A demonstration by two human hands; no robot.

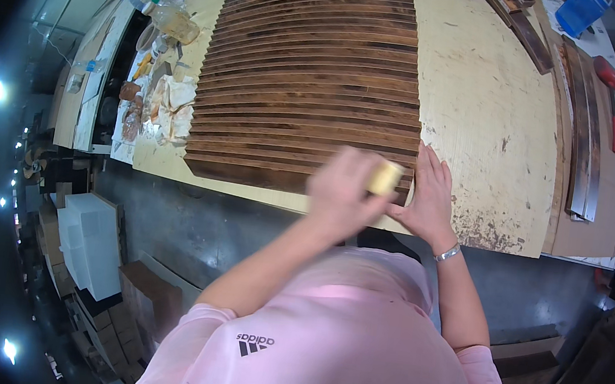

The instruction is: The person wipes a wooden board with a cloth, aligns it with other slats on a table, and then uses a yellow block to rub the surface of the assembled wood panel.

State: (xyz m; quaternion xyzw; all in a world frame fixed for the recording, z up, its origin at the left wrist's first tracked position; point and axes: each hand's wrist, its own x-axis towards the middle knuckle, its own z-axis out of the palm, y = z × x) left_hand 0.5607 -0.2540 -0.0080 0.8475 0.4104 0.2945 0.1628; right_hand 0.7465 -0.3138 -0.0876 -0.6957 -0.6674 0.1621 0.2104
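Note:
A dark brown slatted wooden panel (pixel 303 93) lies on a pale board on the workbench, its ridges running left to right. My left hand (pixel 344 189), blurred by motion, is closed around a small pale yellow block (pixel 385 178) at the panel's near right corner. Whether the block is a sponge or a sanding pad I cannot tell. My right hand (pixel 429 198) rests against the panel's right edge near that same corner, fingers stretched forward and thumb spread toward the block. A metal band (pixel 448 252) circles my right wrist.
Left of the panel are a plastic bottle (pixel 171 22) with yellowish liquid and crumpled stained cloth or paper (pixel 173 105). Dark wood strips (pixel 523 34) and a blue container (pixel 582 12) stand at the far right. A red-handled tool (pixel 608 73) lies beside long strips (pixel 585 140).

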